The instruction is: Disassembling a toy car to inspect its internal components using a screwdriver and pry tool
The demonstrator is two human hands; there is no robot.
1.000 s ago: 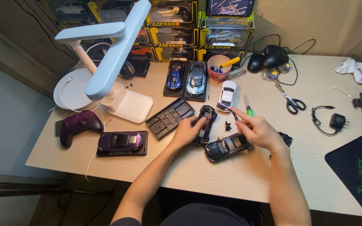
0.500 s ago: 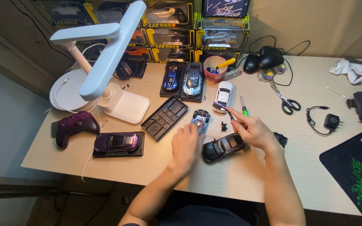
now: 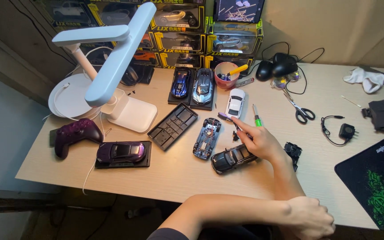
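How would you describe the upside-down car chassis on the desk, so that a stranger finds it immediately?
Start at the white desk lamp and go right past the empty black display base. The chassis lies just beyond it, left of the right hand and above the dark grey model car. Unlike the cars around it, it has no body shell, only exposed bluish inner parts.

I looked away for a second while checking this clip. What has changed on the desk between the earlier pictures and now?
The left hand let go of the upturned car chassis and drew back across the body to the near table edge, by the right forearm. The chassis now lies alone beside the black tray. The right hand stayed at the dark model car, and the green screwdriver did not move.
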